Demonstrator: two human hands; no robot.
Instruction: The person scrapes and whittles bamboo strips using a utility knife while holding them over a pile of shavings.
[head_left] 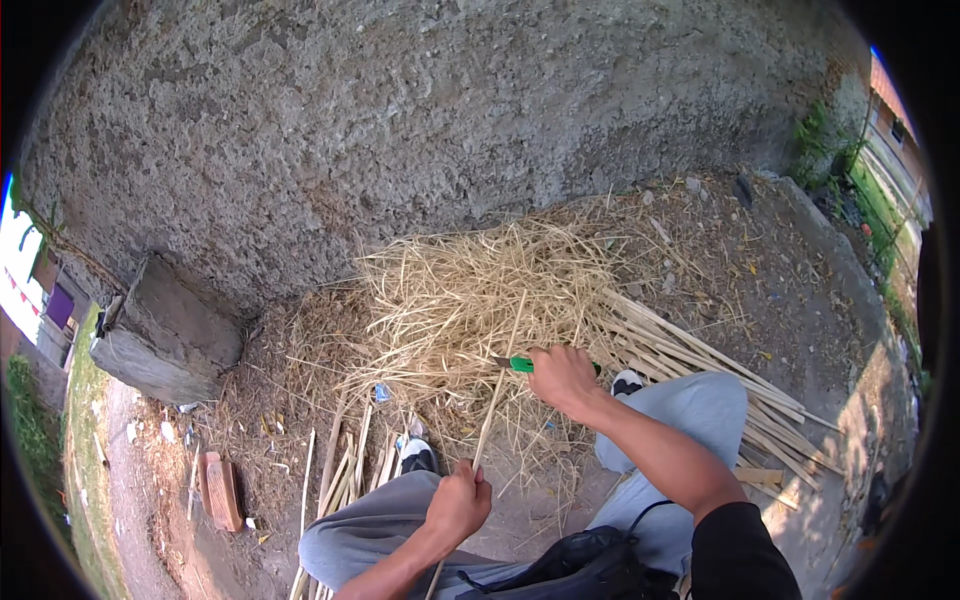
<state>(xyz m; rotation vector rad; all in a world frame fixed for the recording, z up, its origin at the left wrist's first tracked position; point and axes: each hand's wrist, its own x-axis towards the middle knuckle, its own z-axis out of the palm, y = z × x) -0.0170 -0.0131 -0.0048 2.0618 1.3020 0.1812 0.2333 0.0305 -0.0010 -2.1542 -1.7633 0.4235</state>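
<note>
Rough wall — straw-littered ground

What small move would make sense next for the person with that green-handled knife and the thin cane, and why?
Probably draw the green-handled knife a little further down the cane strip. The right hand grips the knife with its blade against the strip's upper part, and the left hand clamps the lower end, holding it steady. The heap of shavings suggests more peeling.
</note>
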